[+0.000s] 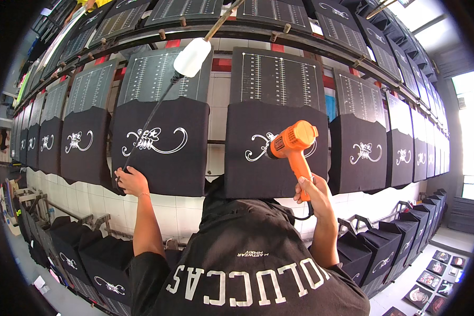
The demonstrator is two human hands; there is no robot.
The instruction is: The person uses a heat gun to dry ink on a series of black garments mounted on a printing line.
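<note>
My right hand (317,194) is wrapped round the handle of an orange heat gun (299,142). Its dark nozzle points left over a black shirt (247,176) with a white scroll print, partly hidden behind the gun. My left hand (131,180) is closed on a thin black cable (151,122) at the lower left of another black printed shirt (168,163). That cable rises to a white power connector (193,57), which hangs in front of a board. Both shirts lie on dark printing boards (276,73) with white ruler marks.
More boards with black printed shirts (359,155) run left and right in a long row. Beyond a dark rail (216,37) stands another row. Behind me are further shirt-covered boards (108,263). Framed pictures (429,279) lie at the lower right. A cord hangs from the gun's handle.
</note>
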